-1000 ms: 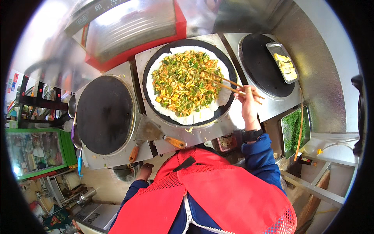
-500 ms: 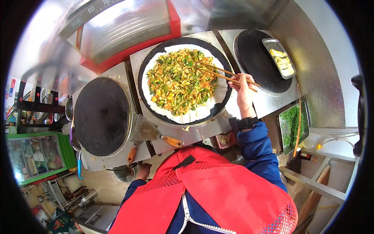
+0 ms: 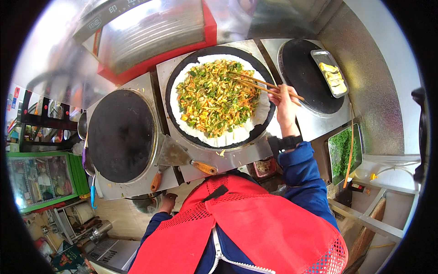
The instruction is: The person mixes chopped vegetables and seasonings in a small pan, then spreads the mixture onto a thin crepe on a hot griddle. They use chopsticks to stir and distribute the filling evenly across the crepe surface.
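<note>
My right hand (image 3: 286, 102) is closed around a pair of wooden chopsticks (image 3: 262, 84). Their tips reach into a chopped filling (image 3: 214, 100) of green, orange and yellow bits at its upper right. This filling covers most of a thin white pancake (image 3: 218, 141), whose pale rim shows all around. Under the pancake lies the round black griddle (image 3: 169, 109) in the middle. My left hand (image 3: 168, 202) hangs low by the counter's front edge, beside my red apron; its fingers are too small and dark to read.
Bare black griddles stand at left (image 3: 121, 137) and right (image 3: 301, 73). A metal tray (image 3: 338, 93) with yellow folded pieces overlaps the right one. Two wooden-handled scrapers (image 3: 175, 153) lie at the front edge. A tray of chopped greens (image 3: 340, 153) sits lower right.
The chopstick tips have drawn a little closer together in the filling. The whole view has shifted slightly. My left hand stays low by the counter.
</note>
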